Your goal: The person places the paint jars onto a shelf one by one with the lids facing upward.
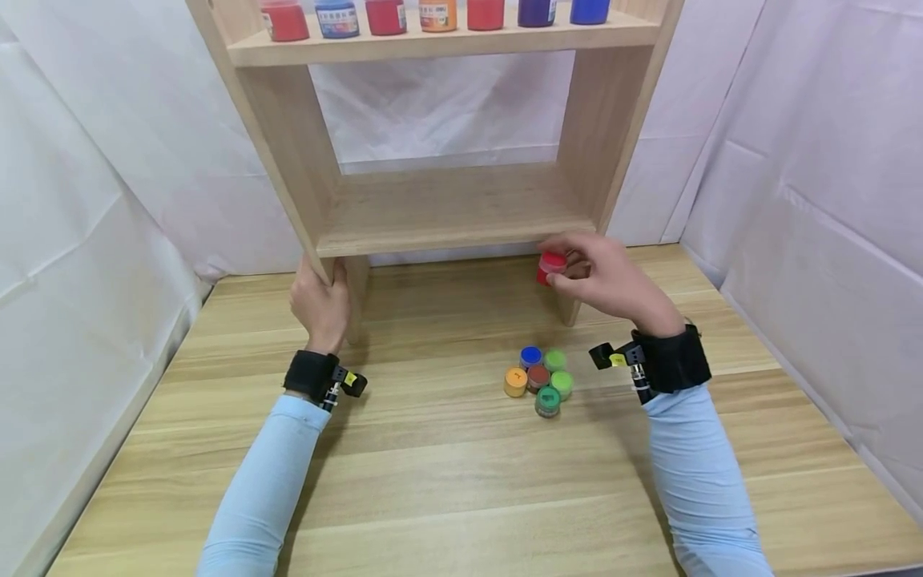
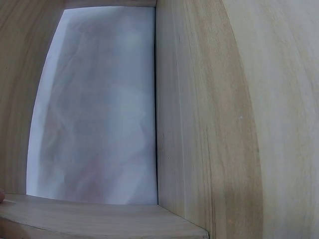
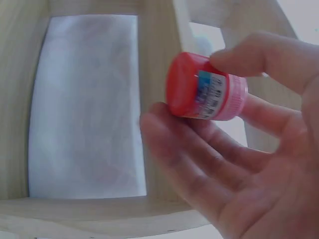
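My right hand (image 1: 609,272) holds a small red paint jar (image 1: 551,268) just under the front edge of the lower shelf board, near the right side. In the right wrist view the jar (image 3: 207,87) is tilted on its side, thumb on one side and fingers beneath, with a printed label showing. At the bottom left, my left hand (image 1: 322,304) grips the side panel of the wooden shelf (image 1: 461,240); part of its fingers is hidden behind the panel. The left wrist view shows mostly the wooden frame (image 2: 187,124), with a fingertip at its left edge.
Several small paint jars (image 1: 538,378) with blue, green, orange and brown lids stand clustered on the wooden table (image 1: 433,481). A row of red, blue and orange jars (image 1: 436,14) lines the upper shelf board (image 1: 447,46). White cloth (image 1: 829,160) hangs around the table.
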Demonstrator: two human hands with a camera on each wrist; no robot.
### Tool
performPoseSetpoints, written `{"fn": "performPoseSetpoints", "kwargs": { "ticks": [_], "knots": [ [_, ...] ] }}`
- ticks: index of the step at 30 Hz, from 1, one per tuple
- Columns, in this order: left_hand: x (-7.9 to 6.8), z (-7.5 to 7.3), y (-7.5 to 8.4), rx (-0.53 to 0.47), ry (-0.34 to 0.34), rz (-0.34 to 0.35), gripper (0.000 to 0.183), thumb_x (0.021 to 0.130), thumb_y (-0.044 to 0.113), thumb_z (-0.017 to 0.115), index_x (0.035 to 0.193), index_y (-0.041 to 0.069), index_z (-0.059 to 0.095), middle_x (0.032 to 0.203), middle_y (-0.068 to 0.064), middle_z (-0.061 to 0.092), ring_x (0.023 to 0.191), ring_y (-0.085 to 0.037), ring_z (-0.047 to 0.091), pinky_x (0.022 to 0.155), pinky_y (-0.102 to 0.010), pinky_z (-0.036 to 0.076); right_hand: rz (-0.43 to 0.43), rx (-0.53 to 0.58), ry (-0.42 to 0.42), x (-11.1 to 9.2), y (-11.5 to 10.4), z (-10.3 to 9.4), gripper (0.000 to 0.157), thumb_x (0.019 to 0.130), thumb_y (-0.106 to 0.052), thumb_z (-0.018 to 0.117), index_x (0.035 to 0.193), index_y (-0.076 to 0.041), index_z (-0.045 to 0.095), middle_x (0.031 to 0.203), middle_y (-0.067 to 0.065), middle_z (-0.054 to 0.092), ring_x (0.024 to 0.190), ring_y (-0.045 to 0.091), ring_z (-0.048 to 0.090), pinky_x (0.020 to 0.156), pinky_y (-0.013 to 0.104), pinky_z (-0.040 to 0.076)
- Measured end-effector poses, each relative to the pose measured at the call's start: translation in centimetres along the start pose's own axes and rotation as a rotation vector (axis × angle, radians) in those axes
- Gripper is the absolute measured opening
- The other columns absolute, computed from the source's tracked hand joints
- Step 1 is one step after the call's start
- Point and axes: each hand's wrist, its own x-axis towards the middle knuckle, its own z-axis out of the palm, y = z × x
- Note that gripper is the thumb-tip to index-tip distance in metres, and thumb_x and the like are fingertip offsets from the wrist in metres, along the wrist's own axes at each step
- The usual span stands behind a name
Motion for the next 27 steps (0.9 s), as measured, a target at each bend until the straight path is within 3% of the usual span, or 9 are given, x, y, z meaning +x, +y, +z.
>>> {"fn": "performPoseSetpoints", "kwargs": {
  "ticks": [6,13,20,27],
  "knots": [
    [0.0,0.0,-0.3,0.011,0.003,-0.001,0.030,0.090,0.030,0.062,0.106,0.005,0.066,0.093,-0.010,0.066,0.081,-0.024,0.063,0.062,-0.044,0.043,0.029,-0.010,0.191,0.2,-0.3,-0.6,0.045,0.082,-0.009,0.070,0.124,-0.005,0.054,0.105,0.003,0.060,0.085,0.014,0.058,0.070,0.032,0.050],
    [0.0,0.1,-0.3,0.007,-0.003,0.003,0.030,0.090,0.028,0.063,0.108,0.005,0.066,0.096,-0.010,0.067,0.084,-0.024,0.064,0.063,-0.045,0.044,0.073,-0.018,0.356,0.6,-0.3,-1.0,0.040,0.083,-0.014,0.070,0.119,-0.004,0.057,0.108,0.002,0.061,0.086,0.015,0.059,0.071,0.029,0.050],
    [0.1,0.1,-0.2,0.012,-0.010,-0.001,0.032,0.090,0.030,0.063,0.110,0.005,0.065,0.096,-0.010,0.066,0.085,-0.025,0.063,0.065,-0.046,0.044,0.066,-0.123,0.516,1.4,-0.2,-0.5,0.036,0.083,-0.025,0.071,0.114,-0.007,0.065,0.100,-0.001,0.066,0.069,0.010,0.059,0.066,0.018,0.046],
    [0.1,0.2,-0.3,0.016,-0.003,-0.001,0.032,0.089,0.029,0.064,0.109,0.005,0.065,0.093,-0.011,0.066,0.081,-0.026,0.062,0.063,-0.045,0.042,0.015,-0.262,0.612,2.4,0.1,0.4,0.036,0.083,-0.027,0.071,0.110,-0.003,0.067,0.101,0.005,0.067,0.069,0.018,0.060,0.062,0.031,0.048]
  ]
}}
